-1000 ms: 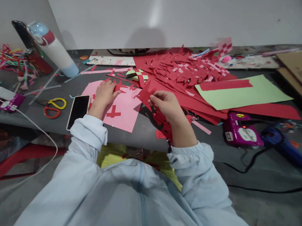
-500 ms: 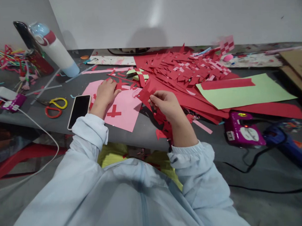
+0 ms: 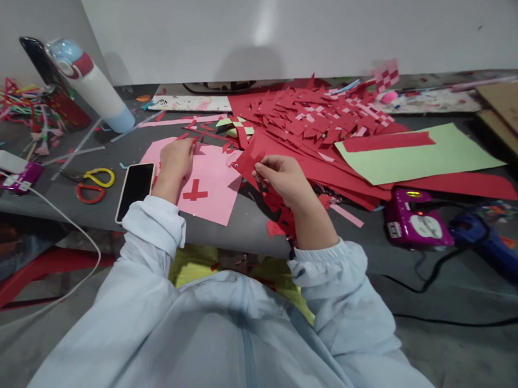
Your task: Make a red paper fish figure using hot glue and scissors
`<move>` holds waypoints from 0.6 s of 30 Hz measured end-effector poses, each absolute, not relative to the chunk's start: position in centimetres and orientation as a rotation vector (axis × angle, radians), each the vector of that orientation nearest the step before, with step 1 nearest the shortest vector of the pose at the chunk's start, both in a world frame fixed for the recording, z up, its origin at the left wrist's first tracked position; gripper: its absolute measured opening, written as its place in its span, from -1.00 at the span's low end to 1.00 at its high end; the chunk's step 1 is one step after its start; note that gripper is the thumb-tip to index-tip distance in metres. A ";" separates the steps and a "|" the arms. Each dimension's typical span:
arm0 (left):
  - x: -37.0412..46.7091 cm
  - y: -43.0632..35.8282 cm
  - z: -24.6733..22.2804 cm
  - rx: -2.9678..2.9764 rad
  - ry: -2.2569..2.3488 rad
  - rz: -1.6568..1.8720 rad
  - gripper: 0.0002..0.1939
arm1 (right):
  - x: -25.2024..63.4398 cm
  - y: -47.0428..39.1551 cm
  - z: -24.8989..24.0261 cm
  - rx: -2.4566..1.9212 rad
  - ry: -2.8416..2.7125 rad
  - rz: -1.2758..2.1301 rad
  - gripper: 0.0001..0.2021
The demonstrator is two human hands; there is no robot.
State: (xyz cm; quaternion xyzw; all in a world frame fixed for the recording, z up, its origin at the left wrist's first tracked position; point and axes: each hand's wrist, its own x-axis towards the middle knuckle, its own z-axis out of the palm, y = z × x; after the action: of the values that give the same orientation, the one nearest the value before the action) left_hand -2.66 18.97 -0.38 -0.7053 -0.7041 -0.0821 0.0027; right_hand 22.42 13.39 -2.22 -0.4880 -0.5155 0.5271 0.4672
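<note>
My left hand point(image 3: 176, 163) is closed over the upper left of a pink paper sheet point(image 3: 218, 187), with bits of red paper point(image 3: 194, 141) showing at its fingertips. Its fingers are mostly hidden behind the back of the hand. A red paper cross point(image 3: 195, 190) lies on the sheet below that hand. Between thumb and forefinger, my right hand point(image 3: 279, 179) pinches a red paper piece point(image 3: 245, 159) with a small eye-like spot near its left end. This piece is above the sheet's right edge.
A heap of cut red paper point(image 3: 315, 114) spreads behind my right hand. Right of it are a green sheet point(image 3: 416, 161), a purple device point(image 3: 417, 218) and a blue tool with a cable point(image 3: 493, 246). At left are a phone point(image 3: 135, 191), scissors point(image 3: 96, 181) and a bottle point(image 3: 93, 87).
My left hand has drawn back slightly to the left and its fingers have closed. Red pieces that lay beside it on the pink sheet are gone from there. My right hand keeps its pinch.
</note>
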 end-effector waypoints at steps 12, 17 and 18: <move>-1.4 14.1 6.2 -2.160 -2.302 -0.662 -0.79 | 22.7 13.5 -1.5 -1.226 -1.270 1.305 -0.77; -1.1 10.2 5.9 -2.613 -2.478 -1.090 -0.89 | 23.5 11.7 0.6 -1.255 -1.344 1.160 -0.87; -1.0 9.5 5.5 -2.654 -2.516 -1.177 -0.89 | 23.8 11.1 1.1 -1.265 -1.366 1.130 -0.88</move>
State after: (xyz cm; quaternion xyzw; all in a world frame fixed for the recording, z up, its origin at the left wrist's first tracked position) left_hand -1.01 9.48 5.46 -0.6489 -0.6152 -0.2878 -0.3431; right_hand 23.81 11.09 1.09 -0.5147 -0.5559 0.4597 0.4633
